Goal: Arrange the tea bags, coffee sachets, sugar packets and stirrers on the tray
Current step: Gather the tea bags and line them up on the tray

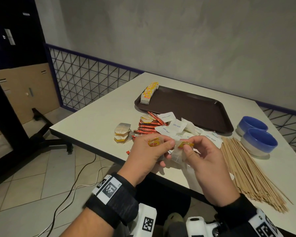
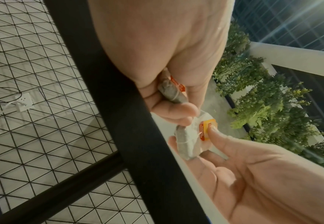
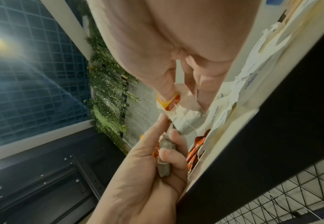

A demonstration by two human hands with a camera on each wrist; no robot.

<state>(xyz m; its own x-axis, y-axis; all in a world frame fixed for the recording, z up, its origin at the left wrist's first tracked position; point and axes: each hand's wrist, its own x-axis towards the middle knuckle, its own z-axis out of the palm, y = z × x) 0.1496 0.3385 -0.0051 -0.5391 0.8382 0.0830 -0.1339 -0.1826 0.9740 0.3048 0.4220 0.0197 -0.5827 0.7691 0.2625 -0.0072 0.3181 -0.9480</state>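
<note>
Tea bags (image 1: 178,152) pinched in right hand (image 1: 210,168) and gripped, folded, in left hand (image 1: 147,156); near tray (image 1: 195,110).

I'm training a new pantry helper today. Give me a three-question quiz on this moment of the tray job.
1. True or false: the dark brown plastic tray already holds a row of yellow-tagged tea bags.
2. What does the right hand pinch? A) a wooden stirrer B) a yellow-tagged tea bag C) a white sugar packet
3. Fill in: the two blue bowls stand to the ___ of the tray.

Key: 1 true; 2 B, the tea bag in the right hand, while the left hand grips its own tea bag; 3 right.
</note>
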